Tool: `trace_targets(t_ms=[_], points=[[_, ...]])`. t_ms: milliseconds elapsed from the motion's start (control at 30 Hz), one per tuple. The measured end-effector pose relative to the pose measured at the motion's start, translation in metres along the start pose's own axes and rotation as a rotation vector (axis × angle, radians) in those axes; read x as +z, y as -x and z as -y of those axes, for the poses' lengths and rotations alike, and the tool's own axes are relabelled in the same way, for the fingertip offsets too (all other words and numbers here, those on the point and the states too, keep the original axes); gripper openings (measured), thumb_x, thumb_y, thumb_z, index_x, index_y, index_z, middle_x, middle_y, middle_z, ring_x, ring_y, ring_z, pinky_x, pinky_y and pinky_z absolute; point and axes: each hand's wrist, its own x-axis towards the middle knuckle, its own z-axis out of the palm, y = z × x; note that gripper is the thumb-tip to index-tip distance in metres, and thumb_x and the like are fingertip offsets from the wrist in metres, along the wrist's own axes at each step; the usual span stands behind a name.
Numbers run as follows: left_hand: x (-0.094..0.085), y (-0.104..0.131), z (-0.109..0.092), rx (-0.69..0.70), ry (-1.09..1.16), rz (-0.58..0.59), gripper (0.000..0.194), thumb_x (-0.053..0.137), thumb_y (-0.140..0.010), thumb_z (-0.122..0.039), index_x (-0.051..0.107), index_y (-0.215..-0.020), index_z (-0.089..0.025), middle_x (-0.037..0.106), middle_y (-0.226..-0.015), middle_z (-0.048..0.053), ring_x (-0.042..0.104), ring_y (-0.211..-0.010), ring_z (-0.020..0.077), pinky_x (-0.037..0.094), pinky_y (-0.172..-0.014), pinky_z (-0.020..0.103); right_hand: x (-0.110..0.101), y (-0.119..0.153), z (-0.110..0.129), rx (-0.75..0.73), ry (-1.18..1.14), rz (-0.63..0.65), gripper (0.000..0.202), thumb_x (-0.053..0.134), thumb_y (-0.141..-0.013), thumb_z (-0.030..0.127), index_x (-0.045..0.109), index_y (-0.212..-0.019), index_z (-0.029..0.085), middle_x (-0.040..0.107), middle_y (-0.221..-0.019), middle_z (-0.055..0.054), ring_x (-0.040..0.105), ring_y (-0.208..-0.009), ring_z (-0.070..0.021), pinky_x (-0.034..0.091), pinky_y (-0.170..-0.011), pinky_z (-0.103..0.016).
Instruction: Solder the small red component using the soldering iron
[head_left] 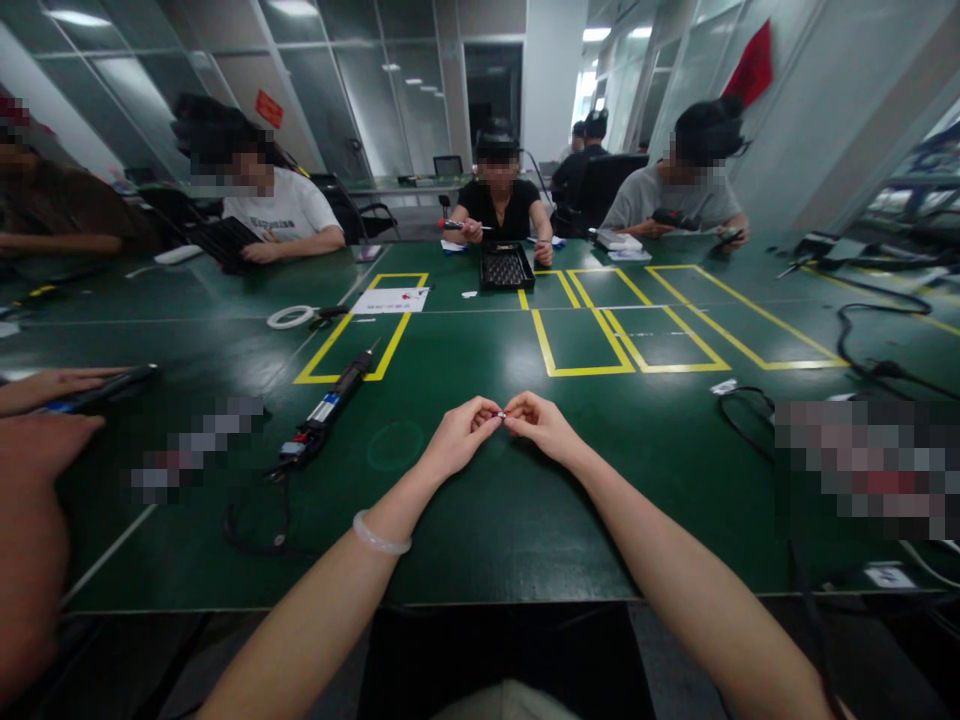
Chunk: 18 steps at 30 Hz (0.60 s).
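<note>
Over the middle of the green table (480,540), my left hand (466,437) and my right hand (541,428) come together with fingertips nearly touching. Both are closed in a pinch around a tiny light and dark piece (502,414), too small to name. A pale bracelet (381,535) circles my left wrist. An electric screwdriver (326,410) lies to the left of my hands, its bit pointing away from me and its cord trailing toward the near edge.
Yellow tape rectangles (592,370) mark the tabletop. Across it, a person handles a screwdriver (454,225) beside a black tray (506,268). A paper sheet (390,300) and tape roll (291,317) lie left. Black cables (847,330) run along the right; another person's arm (37,450) reaches in from the left.
</note>
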Motion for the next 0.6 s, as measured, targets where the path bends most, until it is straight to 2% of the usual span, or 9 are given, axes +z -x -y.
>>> trace_targets(t_ms=[167, 333, 467, 533, 600], points=[[-0.017, -0.001, -0.007, 0.007, -0.089, -0.078, 0.032, 0.047, -0.09, -0.04, 0.062, -0.109, -0.019, 0.066, -0.095, 0.005, 0.061, -0.086, 0.0168, 0.046, -0.076, 0.028, -0.003, -0.002, -0.004, 0.009, -0.005, -0.048, 0.031, 0.072, -0.074, 0.039, 0.055, -0.089, 0.017, 0.06, -0.074, 0.001, 0.055, -0.059, -0.01, 0.046, -0.057, -0.025], [-0.062, 0.013, 0.0, -0.043, -0.317, -0.147, 0.04, 0.044, -0.091, -0.046, 0.058, -0.118, -0.02, 0.063, -0.109, 0.006, 0.059, -0.098, 0.0196, 0.045, -0.088, 0.032, -0.006, -0.003, -0.005, 0.026, 0.004, -0.071, 0.032, 0.072, -0.073, 0.039, 0.055, -0.088, 0.017, 0.06, -0.07, 0.002, 0.055, -0.057, -0.0103, 0.044, -0.055, -0.024], [-0.115, 0.048, 0.031, -0.146, -0.681, -0.217, 0.05, 0.041, -0.089, -0.051, 0.054, -0.125, -0.018, 0.056, -0.124, 0.011, 0.051, -0.117, 0.0269, 0.04, -0.1, 0.04, -0.005, -0.002, -0.005, 0.025, 0.015, -0.07, 0.032, 0.072, -0.072, 0.039, 0.055, -0.089, 0.017, 0.061, -0.072, 0.001, 0.056, -0.058, -0.0105, 0.044, -0.055, -0.024], [-0.144, 0.071, 0.053, -0.267, -0.852, -0.287, 0.06, 0.042, -0.086, -0.056, 0.05, -0.129, -0.016, 0.051, -0.131, 0.015, 0.047, -0.122, 0.0323, 0.037, -0.102, 0.045, -0.005, -0.002, -0.005, 0.026, 0.02, -0.064, 0.031, 0.072, -0.073, 0.038, 0.055, -0.089, 0.017, 0.061, -0.072, 0.001, 0.056, -0.058, -0.0107, 0.044, -0.056, -0.025], [-0.171, 0.093, 0.073, -0.419, -0.956, -0.317, 0.076, 0.046, -0.08, -0.066, 0.045, -0.134, -0.012, 0.048, -0.136, 0.019, 0.046, -0.121, 0.0378, 0.041, -0.097, 0.048, -0.005, -0.002, -0.006, 0.025, 0.027, -0.06, 0.03, 0.071, -0.073, 0.038, 0.055, -0.088, 0.017, 0.061, -0.072, 0.001, 0.056, -0.058, -0.0106, 0.045, -0.056, -0.025]])
